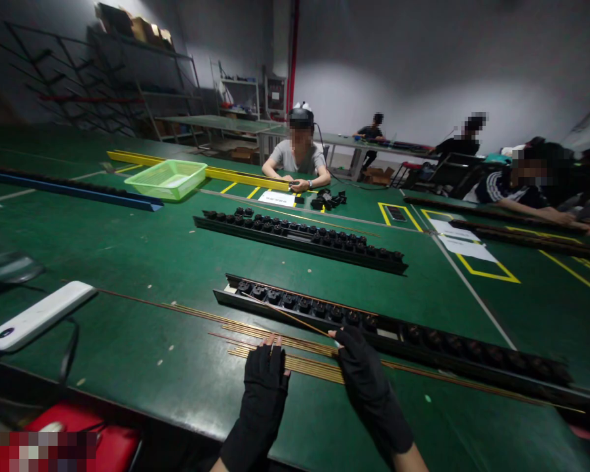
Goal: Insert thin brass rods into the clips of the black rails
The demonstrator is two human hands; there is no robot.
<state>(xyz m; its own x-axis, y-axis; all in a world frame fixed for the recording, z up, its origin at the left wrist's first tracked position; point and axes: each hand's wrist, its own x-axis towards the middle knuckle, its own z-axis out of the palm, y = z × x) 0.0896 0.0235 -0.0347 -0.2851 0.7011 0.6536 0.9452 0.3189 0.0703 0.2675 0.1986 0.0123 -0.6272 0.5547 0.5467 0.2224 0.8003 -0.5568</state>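
Observation:
Several thin brass-coloured rods lie side by side on the green table. My left hand, in a black fingerless glove, rests on these rods with its fingers stretched forward. My right hand, gloved the same way, pinches a single thin rod near the fingertips. That rod slants up to the left, its far end over the near black channel. A row of black blocks sits inside this long channel, just beyond both hands. Whether the rod touches the channel cannot be made out.
Farther back lies a second black channel with blocks. A green basket stands beside a yellow rail; a blue rail is at left. A white elongated device lies near-left. A person sits opposite; others work at right.

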